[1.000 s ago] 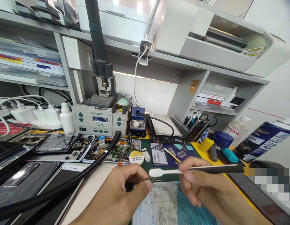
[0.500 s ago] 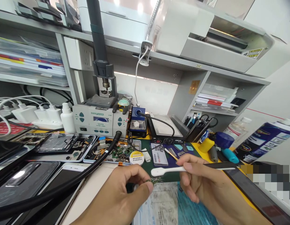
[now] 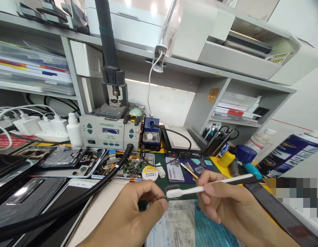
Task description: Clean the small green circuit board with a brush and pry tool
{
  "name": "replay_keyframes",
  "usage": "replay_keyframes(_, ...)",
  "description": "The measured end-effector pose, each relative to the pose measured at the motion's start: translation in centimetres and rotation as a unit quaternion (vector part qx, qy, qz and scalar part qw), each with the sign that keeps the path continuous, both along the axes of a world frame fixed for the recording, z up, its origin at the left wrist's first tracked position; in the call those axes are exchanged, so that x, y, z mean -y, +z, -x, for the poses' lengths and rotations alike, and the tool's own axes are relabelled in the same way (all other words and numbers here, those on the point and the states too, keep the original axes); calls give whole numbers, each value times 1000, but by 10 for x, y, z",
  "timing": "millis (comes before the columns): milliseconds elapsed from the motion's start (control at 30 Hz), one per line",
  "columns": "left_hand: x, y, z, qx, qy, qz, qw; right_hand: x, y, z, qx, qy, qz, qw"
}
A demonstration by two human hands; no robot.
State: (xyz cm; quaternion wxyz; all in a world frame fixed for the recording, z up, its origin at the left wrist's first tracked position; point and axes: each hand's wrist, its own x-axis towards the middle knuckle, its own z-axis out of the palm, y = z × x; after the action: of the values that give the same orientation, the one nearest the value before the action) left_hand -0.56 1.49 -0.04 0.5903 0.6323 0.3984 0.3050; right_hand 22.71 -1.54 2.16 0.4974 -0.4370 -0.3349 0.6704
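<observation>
A small circuit board (image 3: pixel 162 198) is pinched between thumb and fingertips of the left hand (image 3: pixel 130 212), held above the surface (image 3: pixel 109 202) and just left of the right grip. A white brush (image 3: pixel 200 188) is pinched in the right hand (image 3: pixel 225 202), fingers pressed together on its handle; the bristled head is laid against the board's edge. Beyond the left grip, a tray of parts (image 3: pixel 122 166) and a round tin (image 3: pixel 149 172) are seen; a spray can (image 3: pixel 287 152) is seen right of the right grip. Judged from this, the board is best kept firmly nipped by its edges and brushed with short, light strokes, so that small parts are not torn off.
</observation>
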Motion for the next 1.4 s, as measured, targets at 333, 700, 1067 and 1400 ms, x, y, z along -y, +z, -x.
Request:
replay_keyframes(333, 2, 1, -1, -5, -1, 2, 1000, -2, 1, 1, -14, -5, 18, 1000)
replay_keyframes(700, 5, 5, -2, -52, 5, -51, 997, -5, -1, 4, 13, -7, 18, 1000)
replay_keyframes(1067, 7, 6, -2, -74, 13, -72, 995, -5, -1, 5, 13, -25, 21, 999)
replay_keyframes(1400, 6, 3, -2, -72, 12, -47, 996, -7, 1, 7, 19, -42, 26, 999)
